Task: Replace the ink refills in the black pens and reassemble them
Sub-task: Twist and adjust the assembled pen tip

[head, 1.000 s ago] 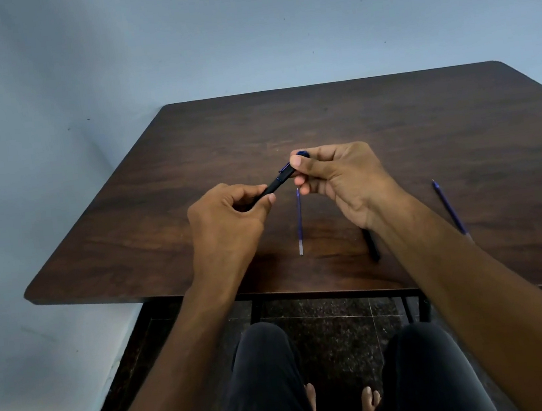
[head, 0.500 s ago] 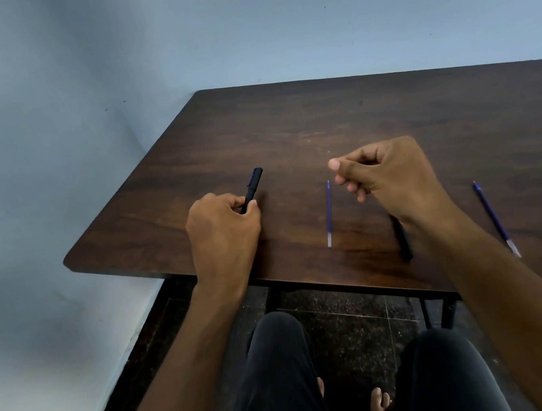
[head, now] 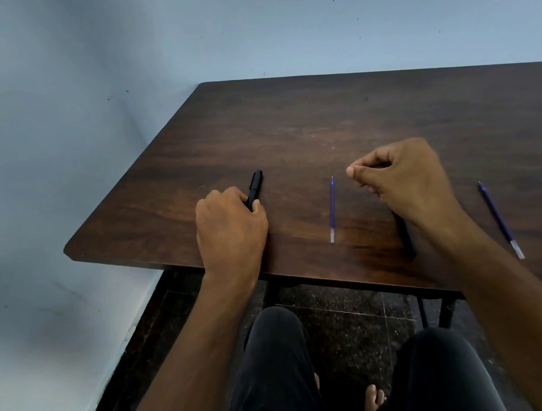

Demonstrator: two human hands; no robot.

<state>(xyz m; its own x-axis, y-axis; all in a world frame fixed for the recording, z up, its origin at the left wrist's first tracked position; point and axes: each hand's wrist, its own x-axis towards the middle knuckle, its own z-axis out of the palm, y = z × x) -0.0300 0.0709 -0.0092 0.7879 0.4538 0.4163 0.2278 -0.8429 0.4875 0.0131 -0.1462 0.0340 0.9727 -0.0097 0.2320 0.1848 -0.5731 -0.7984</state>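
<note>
A: Where was the black pen (head: 255, 186) at that moment?

B: It lay on the dark wooden surface (head: 287, 124) towards the left front corner, with its far end pointing away from the person. The left hand (head: 231, 230) rested on the surface with its fingers curled round the pen's near end, gripping it.

A: And the right hand (head: 403, 182)?

B: It was held over the surface to the right, fingers curled in, thumb tip against the forefinger. Nothing showed between the fingers; whether it pinched something small, I could not tell.

A: What about the refills?

B: One blue refill (head: 332, 209) lay between the two hands, touching neither, its clear end towards the person. A second blue refill (head: 500, 220) lay well to the right, beyond the right forearm, also with its clear end nearest the front edge.

A: Anything else on the surface?

B: A second black pen part (head: 407, 239) lay near the front edge, partly hidden under the right wrist. What part it was could not be made out.
</note>
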